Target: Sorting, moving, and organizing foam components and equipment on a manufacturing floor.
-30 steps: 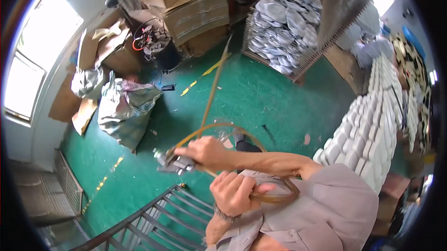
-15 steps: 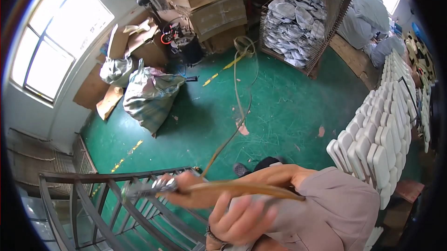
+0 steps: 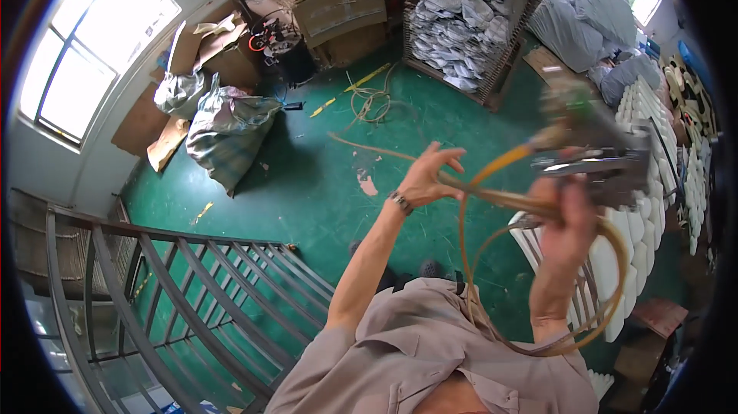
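Note:
My right hand (image 3: pixel 565 218) is raised at the right, closed round several strands of a yellowish-brown hose (image 3: pixel 600 322). Loops of the hose hang below that fist and in front of my shirt. A metal tool (image 3: pixel 596 156) with a green part is at the top of my right hand; motion blur hides its exact kind. My left hand (image 3: pixel 430 176), with a wristband, is in the middle, thumb and fingers curved loosely about the hose. From there one length runs down to a loose heap of hose (image 3: pixel 370 105) on the green floor.
A dark metal rack (image 3: pixel 177 245) stands close at my left. Stacked white pads (image 3: pixel 642 222) line the right side. Farther off are a woven sack (image 3: pixel 231 137), cardboard boxes (image 3: pixel 342 14), a black canister (image 3: pixel 296 64) and a mesh cage of grey wrapped pieces (image 3: pixel 461 26).
My right hand has swung from left to right with the metal tool. My left hand has moved up and forward onto the hose. Hose loops now hang at the right. The view has shifted.

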Tool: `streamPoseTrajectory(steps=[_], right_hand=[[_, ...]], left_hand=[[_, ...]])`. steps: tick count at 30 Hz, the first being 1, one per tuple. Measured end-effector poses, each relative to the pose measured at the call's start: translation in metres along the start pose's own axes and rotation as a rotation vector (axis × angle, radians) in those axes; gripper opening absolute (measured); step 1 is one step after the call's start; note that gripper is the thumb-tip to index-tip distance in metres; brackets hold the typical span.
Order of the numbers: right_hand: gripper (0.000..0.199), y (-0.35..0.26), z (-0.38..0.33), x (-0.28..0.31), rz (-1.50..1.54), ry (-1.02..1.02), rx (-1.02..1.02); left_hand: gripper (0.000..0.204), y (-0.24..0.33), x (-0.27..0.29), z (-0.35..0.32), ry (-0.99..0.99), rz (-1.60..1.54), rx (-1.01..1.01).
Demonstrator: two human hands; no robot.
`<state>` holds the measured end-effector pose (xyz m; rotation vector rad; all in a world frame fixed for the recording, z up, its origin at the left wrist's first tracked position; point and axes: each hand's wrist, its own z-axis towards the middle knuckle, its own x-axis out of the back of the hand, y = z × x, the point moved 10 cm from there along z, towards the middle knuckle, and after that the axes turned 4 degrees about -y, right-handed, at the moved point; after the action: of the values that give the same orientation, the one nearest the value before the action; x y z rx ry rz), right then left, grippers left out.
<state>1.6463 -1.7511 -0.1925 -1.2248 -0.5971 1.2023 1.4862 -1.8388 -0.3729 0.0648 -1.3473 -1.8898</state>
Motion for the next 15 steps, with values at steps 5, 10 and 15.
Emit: streamPoseTrajectory(steps=[5, 10, 15], right_hand=[[0.046, -0.143, -0.056, 0.166, -0.134, 0.314, 0.345], [0.043, -0.207, -0.171, 0.345, -0.575, 0.526, 0.267], [0.049, -0.1, -0.316, 0.383, -1.314, 0.635, -0.295]], left_hand=[[0.038, -0.062, -0.164, -0.008, -0.382, 0.034, 0.255], [0.034, -0.107, -0.222, -0.065, -0.471, 0.207, 0.387], [0.039, -0.155, -0.212, -0.15, -0.511, 0.225, 0.487]])
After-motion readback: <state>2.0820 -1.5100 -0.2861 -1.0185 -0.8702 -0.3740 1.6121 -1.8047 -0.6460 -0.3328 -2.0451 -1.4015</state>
